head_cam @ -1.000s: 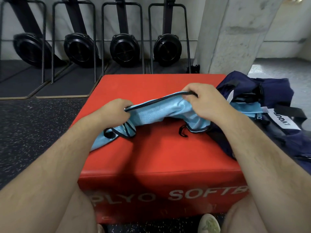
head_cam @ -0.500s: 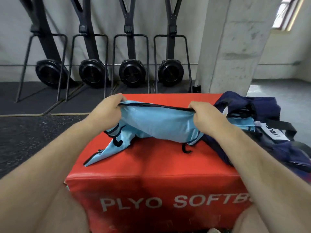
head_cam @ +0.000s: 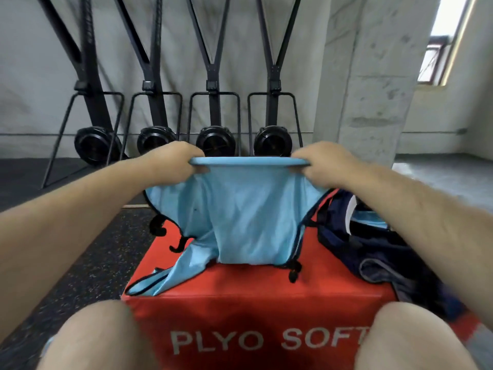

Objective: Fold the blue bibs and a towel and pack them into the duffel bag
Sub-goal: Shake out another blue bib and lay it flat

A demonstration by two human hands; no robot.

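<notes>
A light blue bib with black trim hangs in front of me, stretched between both hands. My left hand grips its top edge on the left and my right hand grips the top edge on the right. The bib's lower end and a loose strap trail on the red plyo box. The navy duffel bag lies open on the box's right side, with light blue fabric showing inside it.
Four black machines stand against the white wall behind the box. A concrete pillar rises at the back right. Dark speckled floor lies left of the box. My bare knees frame the box's front.
Both hands have raised the bib from the box top and pulled it taut, so it now hangs spread out. The camera has tilted up.
</notes>
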